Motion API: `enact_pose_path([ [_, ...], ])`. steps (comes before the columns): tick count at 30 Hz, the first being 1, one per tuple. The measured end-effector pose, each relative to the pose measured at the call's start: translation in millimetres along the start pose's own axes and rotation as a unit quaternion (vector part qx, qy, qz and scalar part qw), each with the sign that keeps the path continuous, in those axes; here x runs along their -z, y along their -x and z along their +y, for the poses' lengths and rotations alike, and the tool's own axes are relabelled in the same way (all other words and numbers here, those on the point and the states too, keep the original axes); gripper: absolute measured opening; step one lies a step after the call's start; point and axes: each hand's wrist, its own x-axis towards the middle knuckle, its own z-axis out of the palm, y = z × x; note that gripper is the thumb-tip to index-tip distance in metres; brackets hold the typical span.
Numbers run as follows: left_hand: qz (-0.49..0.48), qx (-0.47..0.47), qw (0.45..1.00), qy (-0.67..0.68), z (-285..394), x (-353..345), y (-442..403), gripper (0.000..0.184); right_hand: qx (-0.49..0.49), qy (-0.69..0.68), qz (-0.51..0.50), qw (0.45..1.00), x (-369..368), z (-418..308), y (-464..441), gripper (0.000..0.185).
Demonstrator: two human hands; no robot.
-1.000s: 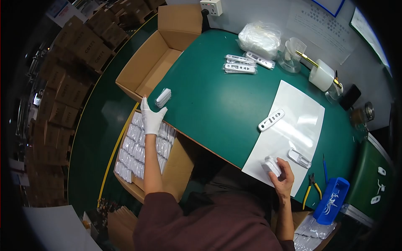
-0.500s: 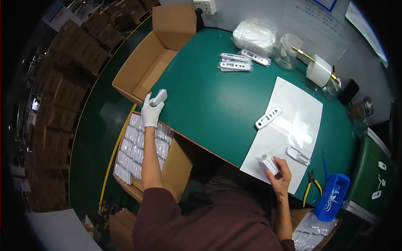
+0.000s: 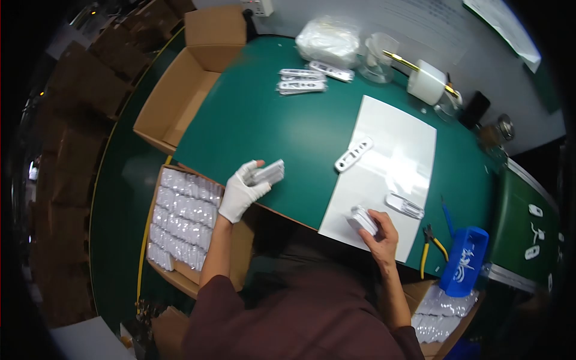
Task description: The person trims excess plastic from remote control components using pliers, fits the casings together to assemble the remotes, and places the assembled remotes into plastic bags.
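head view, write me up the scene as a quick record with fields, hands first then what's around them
left hand: gloved, holding a stack of white pieces
right hand: bare, holding a white bundle over the white sheet
across the sheet's left edge: white panel with dark cutouts
beside the sheet: yellow-handled pliers
right of the pliers: blue tray with white bits

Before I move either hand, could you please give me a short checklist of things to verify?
1. Left hand gripping its white stack: ok, held above the green table.
2. Right hand gripping its white pieces: ok, pinched at one side.
3. Those pieces lifted off the sheet: cannot tell.
4. Pliers away from the right hand: ok, lying apart.
5. Count in the left stack: cannot tell.
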Motion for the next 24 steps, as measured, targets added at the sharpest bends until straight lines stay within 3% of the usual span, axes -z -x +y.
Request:
enact_pose_path([
  [5, -0.152, 0.060, 0.985, -0.051, 14.6, -73.1, 25.5, 0.064, 0.043, 0.012, 0.071, 0.996, 6.6, -23.6, -8.0, 0.044],
  [11, -0.291, 0.081, 0.943, -0.136, 17.0, -120.2, 33.3, 0.069, 0.097, 0.118, 0.052, 0.987, 8.8, -49.7, -25.8, 0.042],
  [16, -0.311, 0.062, 0.933, -0.171, 14.2, -132.0, 29.3, 0.069, 0.038, 0.100, -0.003, 0.994, 13.1, -39.3, -23.1, 0.034],
  [24, -0.400, 0.030, 0.870, -0.287, 26.7, -140.7, 7.1, 0.069, -0.006, 0.081, -0.056, 0.995, 20.5, -35.4, -24.2, 0.033],
])
